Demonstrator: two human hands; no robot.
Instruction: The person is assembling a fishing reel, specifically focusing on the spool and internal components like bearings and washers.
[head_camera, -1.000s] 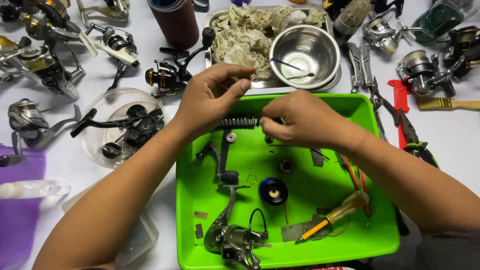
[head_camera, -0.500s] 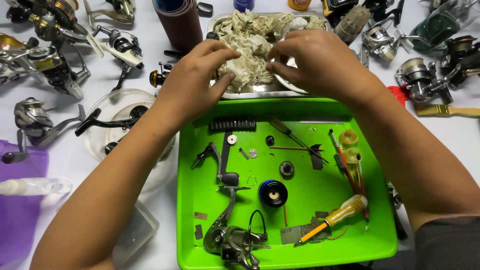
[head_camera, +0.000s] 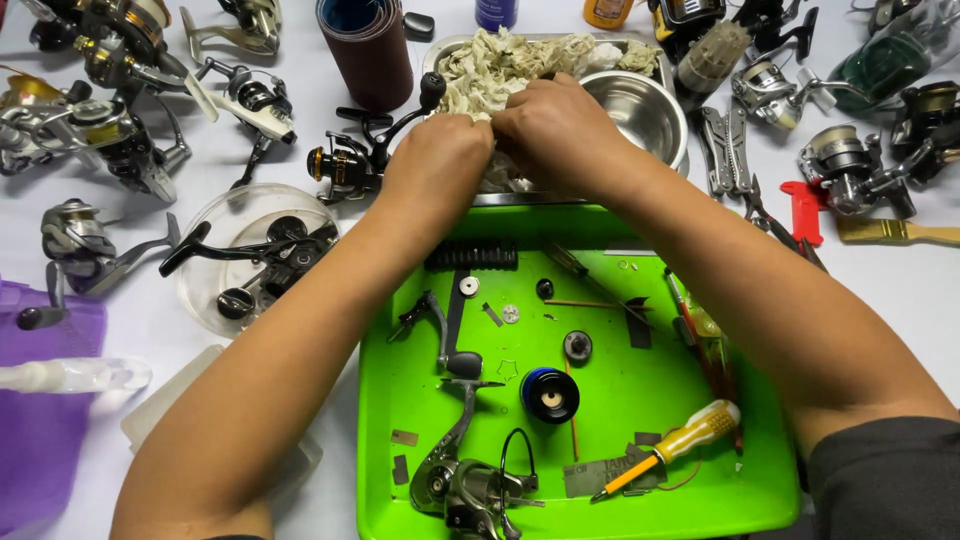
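Note:
My left hand (head_camera: 440, 160) and my right hand (head_camera: 555, 130) meet knuckle to knuckle over a metal tray (head_camera: 455, 48) of crumpled beige rags (head_camera: 500, 62). Both sets of fingers are curled down into the rags at the tray's near edge. What they grip beneath is hidden. A steel bowl (head_camera: 645, 110) sits in the tray just right of my right hand. Below my forearms lies a bright green tray (head_camera: 400, 400) with a dismantled fishing reel body (head_camera: 465, 480), a blue spool (head_camera: 549, 394), a black spring (head_camera: 472, 256) and a yellow-handled screwdriver (head_camera: 680, 445).
Several fishing reels (head_camera: 110, 120) crowd the white table at left and top right (head_camera: 850, 170). A clear bowl (head_camera: 250, 255) holds a black reel. A dark red cup (head_camera: 370, 50), pliers (head_camera: 725, 145), a red tool (head_camera: 805, 205), a brush (head_camera: 895, 232) and a purple cloth (head_camera: 40, 430) lie around.
Both hands left the green tray's top edge, reached up to the rag tray, then drew together at its near edge. The black spring now lies uncovered in the green tray.

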